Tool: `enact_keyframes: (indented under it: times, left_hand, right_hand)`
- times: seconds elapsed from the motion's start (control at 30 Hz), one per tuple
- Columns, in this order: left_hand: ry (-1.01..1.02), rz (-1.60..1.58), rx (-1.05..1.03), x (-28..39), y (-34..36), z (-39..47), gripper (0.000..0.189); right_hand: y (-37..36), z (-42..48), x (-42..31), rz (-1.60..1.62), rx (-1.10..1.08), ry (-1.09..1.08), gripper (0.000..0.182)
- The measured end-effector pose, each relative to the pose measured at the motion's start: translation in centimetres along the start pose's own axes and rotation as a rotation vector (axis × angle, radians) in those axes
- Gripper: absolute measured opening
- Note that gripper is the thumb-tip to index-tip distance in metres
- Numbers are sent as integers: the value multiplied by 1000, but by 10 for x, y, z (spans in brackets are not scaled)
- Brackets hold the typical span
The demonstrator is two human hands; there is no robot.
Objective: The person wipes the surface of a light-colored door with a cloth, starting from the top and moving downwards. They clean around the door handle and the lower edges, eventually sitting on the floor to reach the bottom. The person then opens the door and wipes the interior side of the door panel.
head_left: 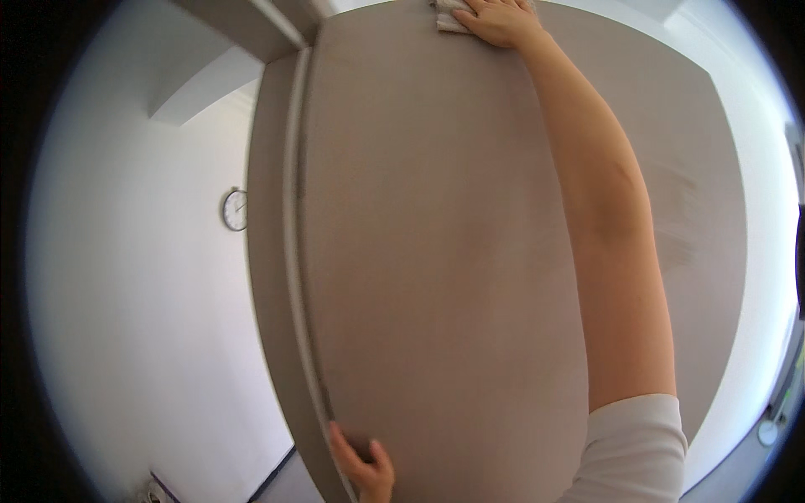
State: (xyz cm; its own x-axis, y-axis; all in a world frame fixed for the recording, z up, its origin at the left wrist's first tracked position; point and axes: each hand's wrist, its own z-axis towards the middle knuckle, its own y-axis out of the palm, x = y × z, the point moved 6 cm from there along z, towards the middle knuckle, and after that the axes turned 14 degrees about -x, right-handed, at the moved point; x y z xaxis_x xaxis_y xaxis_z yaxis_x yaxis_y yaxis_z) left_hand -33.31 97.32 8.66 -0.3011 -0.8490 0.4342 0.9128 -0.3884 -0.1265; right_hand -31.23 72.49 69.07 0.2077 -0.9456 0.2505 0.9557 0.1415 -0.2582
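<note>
A large flat brownish-grey door [440, 251] fills the middle of the view. My right hand [500, 22] presses a folded light cloth [454, 17] flat against it near the top edge, with the arm stretched up along the right side. Smears show on the surface to the right of my elbow. Low on the left, my left hand [365, 465] is at the door's left edge, beside the frame strip [292, 188]. Its thumb is apart from the fingers, and no object shows in it.
Beyond the door frame at left, a round wall clock [236, 210] hangs on a white wall [157, 283], partly covered by the frame. A ceiling beam [207, 85] shows above. At the far lower right is a small round pale object [767, 432].
</note>
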Motion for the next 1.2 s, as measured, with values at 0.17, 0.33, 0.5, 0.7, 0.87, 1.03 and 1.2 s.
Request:
enact_keyframes:
  times: [0.17,0.33,0.5,0.7,0.87,1.03,1.2]
  left_hand:
    - [-150,125,114,18,13,21,44]
    - [-320,131,213,4,18,1,43]
    - [-304,164,311,1,27,-1,44]
    - [-273,7,338,5,27,-21,45]
    - [-232,24,309,-18,22,14,45]
    - [-279,23,323,-10,25,5,44]
    - [-264,119,323,-16,17,6,43]
  right_hand:
    - [3,-22,129,19,34,73,59]
    - [11,-54,255,13,90,112,60]
    - [12,-85,368,65,80,197,62]
    - [14,-145,465,100,106,368,63]
    - [14,-133,469,145,154,432,63]
    - [15,-161,424,172,86,444,63]
    - [44,-122,416,-2,260,449,62]
